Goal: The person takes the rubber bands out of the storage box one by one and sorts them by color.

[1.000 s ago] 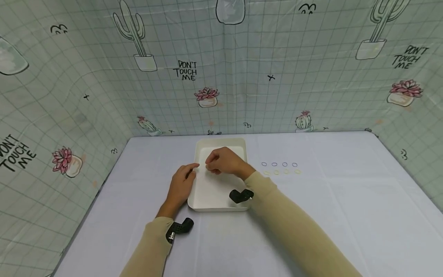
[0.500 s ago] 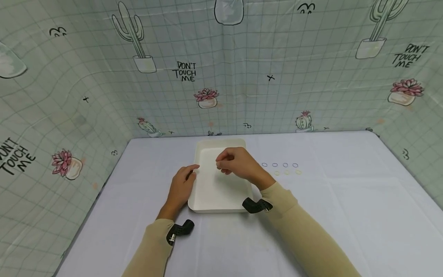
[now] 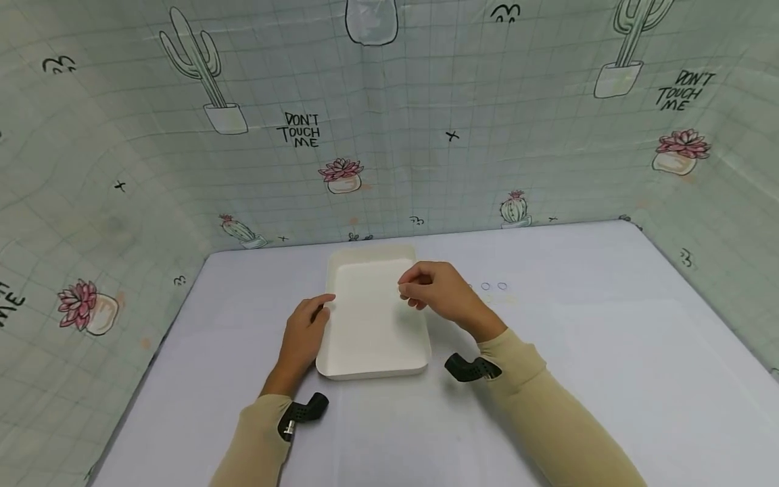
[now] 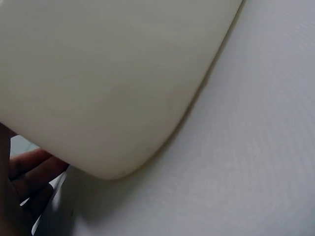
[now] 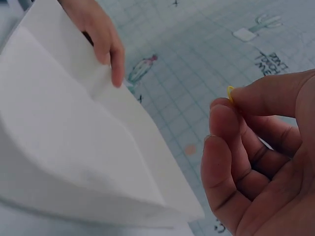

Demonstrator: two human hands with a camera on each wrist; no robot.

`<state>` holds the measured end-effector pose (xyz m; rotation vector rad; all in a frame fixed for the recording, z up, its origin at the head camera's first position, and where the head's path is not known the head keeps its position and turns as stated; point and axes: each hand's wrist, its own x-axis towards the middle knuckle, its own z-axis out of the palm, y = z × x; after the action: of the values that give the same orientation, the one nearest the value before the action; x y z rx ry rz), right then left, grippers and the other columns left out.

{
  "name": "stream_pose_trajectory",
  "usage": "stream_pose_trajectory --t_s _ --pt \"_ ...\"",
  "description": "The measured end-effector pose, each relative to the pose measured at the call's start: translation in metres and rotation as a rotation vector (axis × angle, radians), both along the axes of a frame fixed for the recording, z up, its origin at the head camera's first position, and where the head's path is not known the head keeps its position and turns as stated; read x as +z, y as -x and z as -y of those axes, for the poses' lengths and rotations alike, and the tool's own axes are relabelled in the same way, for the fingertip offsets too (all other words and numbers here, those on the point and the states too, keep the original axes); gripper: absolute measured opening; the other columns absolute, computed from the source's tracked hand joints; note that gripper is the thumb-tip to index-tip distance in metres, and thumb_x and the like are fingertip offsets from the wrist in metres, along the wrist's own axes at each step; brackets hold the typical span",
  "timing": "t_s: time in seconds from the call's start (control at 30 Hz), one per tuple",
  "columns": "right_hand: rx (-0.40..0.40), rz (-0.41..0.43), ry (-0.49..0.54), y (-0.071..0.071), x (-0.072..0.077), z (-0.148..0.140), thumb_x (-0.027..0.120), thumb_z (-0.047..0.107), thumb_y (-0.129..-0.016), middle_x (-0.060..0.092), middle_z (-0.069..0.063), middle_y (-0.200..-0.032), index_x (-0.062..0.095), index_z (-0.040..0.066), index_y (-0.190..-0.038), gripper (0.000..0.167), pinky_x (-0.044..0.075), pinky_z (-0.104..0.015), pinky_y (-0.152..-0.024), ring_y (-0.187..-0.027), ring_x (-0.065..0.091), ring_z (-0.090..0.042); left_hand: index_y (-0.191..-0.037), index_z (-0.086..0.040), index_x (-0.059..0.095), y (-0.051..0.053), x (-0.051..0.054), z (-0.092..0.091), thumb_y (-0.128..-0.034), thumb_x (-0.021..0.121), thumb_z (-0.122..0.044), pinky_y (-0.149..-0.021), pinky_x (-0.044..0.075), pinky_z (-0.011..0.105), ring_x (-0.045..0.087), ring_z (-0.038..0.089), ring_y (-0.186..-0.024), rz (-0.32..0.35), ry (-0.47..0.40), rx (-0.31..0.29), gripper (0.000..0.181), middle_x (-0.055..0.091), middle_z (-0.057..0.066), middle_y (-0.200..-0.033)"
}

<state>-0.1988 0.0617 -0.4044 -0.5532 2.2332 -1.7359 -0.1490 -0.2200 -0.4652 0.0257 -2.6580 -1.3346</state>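
In the head view my right hand (image 3: pixel 438 291) is above the right rim of a white rectangular tray (image 3: pixel 368 338). Thumb and index finger pinch a small thin yellow ring, perhaps a rubber band (image 5: pixel 230 93), clear in the right wrist view. My left hand (image 3: pixel 304 331) rests at the tray's left edge, its fingertips touching the rim. From the left wrist, some fingers (image 4: pixel 37 172) show relaxed beside the tray's outer wall. On the cloth right of the tray lie several small rings: purple-blue ones (image 3: pixel 502 286) in a row, and faint yellow ones (image 3: pixel 510 299) nearer me, partly hidden by my right hand.
A white cloth (image 3: pixel 584 365) covers the table. Behind it and at the sides hangs a grid-patterned curtain (image 3: pixel 414 176) with cactus drawings. Each forearm carries a black wrist camera, the right one (image 3: pixel 468 367) close to the tray's front right corner.
My right hand has moved right, from over the tray's middle to its right rim, still pinching. The left hand keeps its place on the tray. The head view has turned slightly right.
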Motion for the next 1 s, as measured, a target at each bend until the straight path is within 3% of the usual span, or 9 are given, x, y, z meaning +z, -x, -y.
stream_pose_trajectory --t_s 0.3,0.47,0.8,1.0 --pt "-0.041 0.005 -0.018 -0.003 -0.004 -0.034 0.067 0.016 -0.096 0.069 -0.014 -0.092 0.067 -0.004 -0.107 0.023 0.055 -0.037 -0.073 -0.083 0.066 -0.036 -0.133 -0.013 0.064 -0.007 0.003 0.015 -0.1053 0.048 -0.019 -0.095 0.043 0.047 0.054 0.028 -0.112 -0.009 0.007 0.039 0.033 0.059 0.013 -0.126" --pt "-0.106 0.009 -0.033 0.000 -0.007 -0.061 0.065 0.020 -0.098 0.069 -0.015 -0.094 0.066 -0.003 -0.109 0.025 0.055 -0.036 -0.074 -0.086 0.065 -0.038 -0.134 -0.012 0.063 -0.005 0.003 0.011 -0.1053 0.048 -0.019 -0.096 0.042 0.048 0.054 0.029 -0.114 -0.021 0.000 0.024 0.033 0.059 0.014 -0.127" --pt "-0.204 0.011 -0.045 0.001 -0.011 -0.101 0.062 0.018 -0.099 0.068 -0.019 -0.096 0.063 -0.007 -0.110 0.027 0.055 -0.033 -0.074 -0.081 0.065 -0.022 -0.134 -0.012 0.064 -0.006 0.003 0.007 -0.1050 0.048 -0.019 -0.096 0.042 0.047 0.054 0.028 -0.112 -0.014 0.010 0.034 0.033 0.060 0.013 -0.124" --pt "-0.267 0.002 -0.072 0.004 -0.013 -0.127 0.064 0.024 -0.099 0.068 -0.018 -0.095 0.061 -0.010 -0.115 0.037 0.055 -0.031 -0.072 -0.080 0.064 -0.018 -0.134 -0.014 0.063 -0.001 0.000 0.000 -0.1053 0.048 -0.020 -0.096 0.042 0.046 0.054 0.027 -0.111 -0.008 -0.017 0.002 0.033 0.059 0.011 -0.124"
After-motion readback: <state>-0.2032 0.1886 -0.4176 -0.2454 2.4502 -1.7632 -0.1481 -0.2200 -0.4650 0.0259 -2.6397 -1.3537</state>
